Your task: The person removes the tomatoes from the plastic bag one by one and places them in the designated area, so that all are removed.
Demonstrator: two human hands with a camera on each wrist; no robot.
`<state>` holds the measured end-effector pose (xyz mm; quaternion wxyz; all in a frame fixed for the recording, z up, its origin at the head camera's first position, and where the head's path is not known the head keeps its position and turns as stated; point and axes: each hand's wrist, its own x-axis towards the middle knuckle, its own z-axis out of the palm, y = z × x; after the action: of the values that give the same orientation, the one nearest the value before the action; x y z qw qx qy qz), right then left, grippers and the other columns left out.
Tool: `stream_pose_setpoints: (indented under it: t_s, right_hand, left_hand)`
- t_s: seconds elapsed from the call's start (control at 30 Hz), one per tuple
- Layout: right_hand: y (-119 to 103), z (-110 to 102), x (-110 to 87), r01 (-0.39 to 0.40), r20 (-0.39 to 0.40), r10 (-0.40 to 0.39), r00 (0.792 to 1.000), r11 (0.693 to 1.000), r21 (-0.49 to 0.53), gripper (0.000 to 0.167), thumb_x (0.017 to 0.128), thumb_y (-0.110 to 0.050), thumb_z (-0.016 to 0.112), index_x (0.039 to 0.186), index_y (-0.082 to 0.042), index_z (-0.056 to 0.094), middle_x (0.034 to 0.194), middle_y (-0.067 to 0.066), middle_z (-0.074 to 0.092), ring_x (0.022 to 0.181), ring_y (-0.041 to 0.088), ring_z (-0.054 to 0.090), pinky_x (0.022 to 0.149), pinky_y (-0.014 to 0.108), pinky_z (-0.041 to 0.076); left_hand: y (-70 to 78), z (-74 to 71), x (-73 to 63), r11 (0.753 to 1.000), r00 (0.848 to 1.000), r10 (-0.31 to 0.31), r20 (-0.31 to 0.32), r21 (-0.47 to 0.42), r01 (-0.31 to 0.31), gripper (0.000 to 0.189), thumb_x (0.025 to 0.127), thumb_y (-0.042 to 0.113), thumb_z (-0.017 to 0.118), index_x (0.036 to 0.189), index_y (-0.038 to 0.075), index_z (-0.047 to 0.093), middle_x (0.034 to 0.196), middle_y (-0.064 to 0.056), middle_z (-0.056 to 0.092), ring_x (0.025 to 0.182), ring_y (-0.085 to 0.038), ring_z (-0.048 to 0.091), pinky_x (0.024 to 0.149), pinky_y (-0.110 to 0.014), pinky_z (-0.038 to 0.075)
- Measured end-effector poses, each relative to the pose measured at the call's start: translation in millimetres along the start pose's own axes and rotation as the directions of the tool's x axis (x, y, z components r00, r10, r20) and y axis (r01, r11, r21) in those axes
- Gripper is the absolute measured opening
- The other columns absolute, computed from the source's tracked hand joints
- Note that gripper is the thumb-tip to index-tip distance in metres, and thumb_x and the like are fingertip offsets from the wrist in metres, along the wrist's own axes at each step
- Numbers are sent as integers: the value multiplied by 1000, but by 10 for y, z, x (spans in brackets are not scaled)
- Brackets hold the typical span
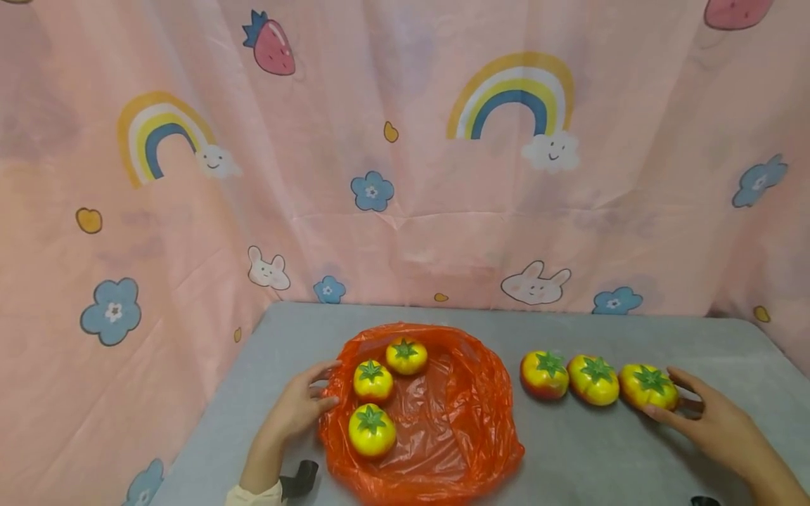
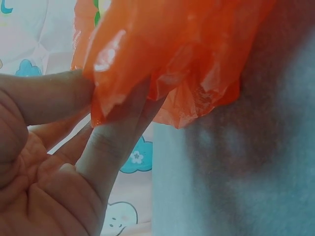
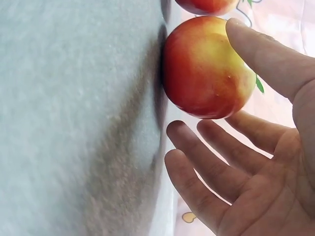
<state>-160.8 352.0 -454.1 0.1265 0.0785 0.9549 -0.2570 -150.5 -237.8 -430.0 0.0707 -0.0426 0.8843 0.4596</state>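
An orange-red plastic bag [image 1: 436, 443] lies spread on the table with its mouth wide. Inside, along its left part, sit three yellow tomatoes [image 1: 372, 430] with green star-shaped tops. My left hand [image 1: 302, 400] pinches the bag's left rim between thumb and fingers; the thin film [image 2: 133, 54] covers some fingertips in the left wrist view. To the right of the bag, three red-and-yellow tomatoes [image 1: 545, 376] stand in a row. Around the rightmost tomato [image 3: 209, 69] my right hand [image 1: 715, 414] is spread, thumb at one side and fingers at the other, not curled round it.
The grey table [image 1: 588, 450] reaches back to a pink patterned curtain [image 1: 411, 246], which also hangs along the left side. A black strap piece [image 1: 300, 479] shows by the left wrist, close to the bag's lower left edge.
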Motion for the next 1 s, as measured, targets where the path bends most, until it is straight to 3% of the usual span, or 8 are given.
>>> stream_pose_setpoints:
  t_s: [0.33, 0.5, 0.6, 0.77, 1.0]
  right_hand:
    - [-10, 0, -28, 6, 18, -6, 1000, 1000, 6, 113, 89, -68, 56, 151, 14, 8, 146, 47, 16, 123, 65, 40, 94, 76, 37]
    - [-18, -56, -71, 60, -66, -63, 996, 998, -35, 109, 91, -64, 58, 150, 15, 11, 145, 48, 20, 122, 67, 34, 93, 77, 36]
    - [-83, -135, -109, 99, -169, -111, 979, 992, -73, 104, 92, -60, 60, 150, 13, 15, 144, 48, 21, 123, 67, 28, 94, 80, 30]
    - [-399, -216, -209, 193, -313, -225, 923, 973, -128, 98, 89, -55, 68, 151, 8, 24, 144, 46, 28, 123, 65, 28, 97, 81, 24]
    - [-1068, -222, -338, 317, -290, -329, 899, 944, -90, 95, 86, -54, 72, 156, -9, 26, 151, 36, 31, 128, 61, 30, 97, 83, 23]
  left_hand:
    - [-34, 3, 1, 1000, 1000, 2, 8, -20, -2, 60, 85, -8, 70, 139, 15, 57, 130, -16, 61, 109, -35, 69, 85, -45, 61]
    - [-48, 27, 17, 999, 1000, 23, 4, -37, -23, 60, 84, -9, 69, 138, 14, 57, 130, -18, 61, 109, -36, 69, 84, -44, 61]
    - [-55, 56, 31, 998, 999, 38, 17, -56, -37, 59, 85, -9, 69, 138, 12, 56, 131, -20, 61, 110, -38, 68, 85, -45, 61]
    - [-46, 77, 29, 998, 999, 24, 26, -54, -22, 59, 84, -8, 70, 138, 11, 56, 132, -22, 61, 110, -37, 68, 87, -46, 60]
    - [-42, 21, 15, 999, 1000, 13, 12, -31, -12, 59, 84, -8, 70, 138, 13, 57, 130, -19, 62, 110, -37, 68, 88, -47, 60]
